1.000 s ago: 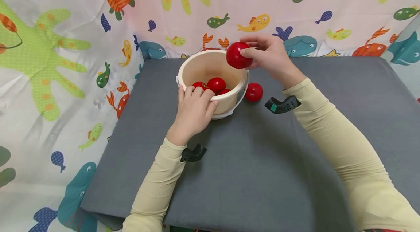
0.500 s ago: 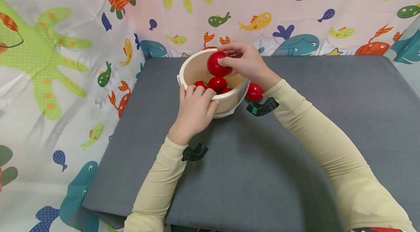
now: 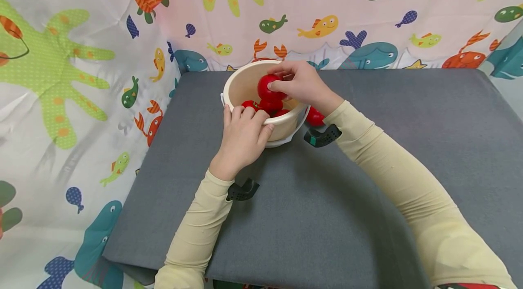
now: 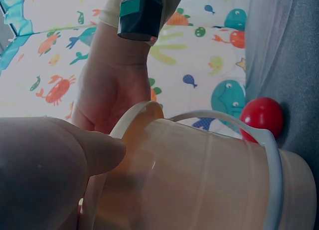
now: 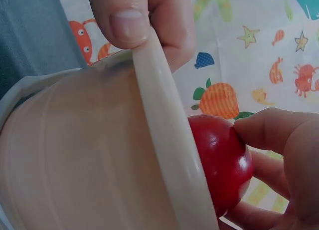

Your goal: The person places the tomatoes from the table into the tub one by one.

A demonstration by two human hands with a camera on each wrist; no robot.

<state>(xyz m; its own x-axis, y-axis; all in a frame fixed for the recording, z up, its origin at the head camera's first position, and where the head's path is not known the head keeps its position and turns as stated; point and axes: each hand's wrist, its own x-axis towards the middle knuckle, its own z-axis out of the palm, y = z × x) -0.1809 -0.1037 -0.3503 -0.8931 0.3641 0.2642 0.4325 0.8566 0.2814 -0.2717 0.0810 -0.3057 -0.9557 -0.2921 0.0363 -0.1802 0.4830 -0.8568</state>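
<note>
In the head view a cream bucket (image 3: 282,132) stands on the grey-covered table. My left hand (image 3: 241,138) grips its near rim, fingers over the edge and thumb (image 4: 107,149) outside. A glossy red tomato (image 3: 267,87) is pinched in my right hand (image 3: 304,84), just inside the bucket's mouth. In the right wrist view the rim partly covers that tomato (image 5: 219,162), with thumb and fingers around its outer side. Several red tomatoes (image 3: 249,105) lie in the bucket, one showing a green stem. Another red tomato (image 3: 315,117) rests on the table, right of the bucket, partly behind my right wrist.
The bucket's white handle (image 4: 273,175) hangs down along its side. A printed sea-animal curtain (image 3: 245,30) borders the table (image 3: 327,216) at the back and left. Each wrist wears a black strap mount (image 3: 323,135).
My right hand has carried its tomato leftward and down, from above the bucket's right rim into its mouth. My left hand stays on the rim.
</note>
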